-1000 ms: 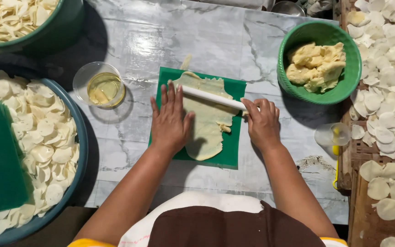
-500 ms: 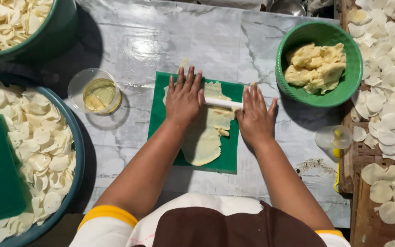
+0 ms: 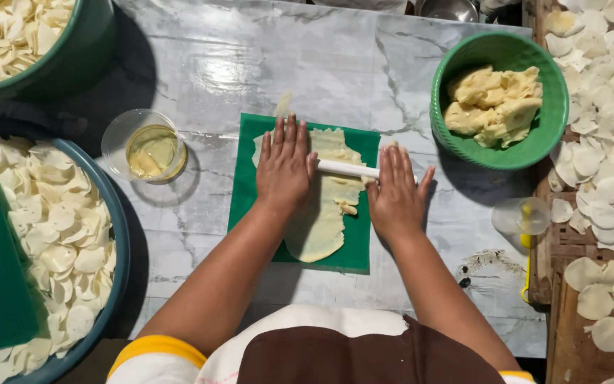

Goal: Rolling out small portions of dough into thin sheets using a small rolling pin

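Both hands have slid the white rolling pin (image 3: pixel 347 169) farther up the dough sheet (image 3: pixel 323 213) (its axis crosswise), left hand (image 3: pixel 285 167) and right hand (image 3: pixel 396 195) pressing flat, fingers spread.

- Left hand (image 3: pixel 286 167) lies flat, fingers spread, palm down on a thin white rolling pin (image 3: pixel 346 169).
- Right hand (image 3: pixel 396 195) lies flat on the pin's other end, fingers spread.
- The pin crosses a thin sheet of pale yellow dough (image 3: pixel 325 213) spread on a green cutting mat (image 3: pixel 250 192).
- The mat rests on a grey marble worktop (image 3: pixel 236 64).
- A clear cup of yellowish oil (image 3: pixel 147 149) stands just left of the mat.
- A green bowl (image 3: pixel 541 135) to the right holds lumps of dough.
- A blue basin (image 3: pixel 119 242) at left holds round dough discs (image 3: pixel 58 220).
- More discs (image 3: pixel 605 178) lie on a wooden rack at right.
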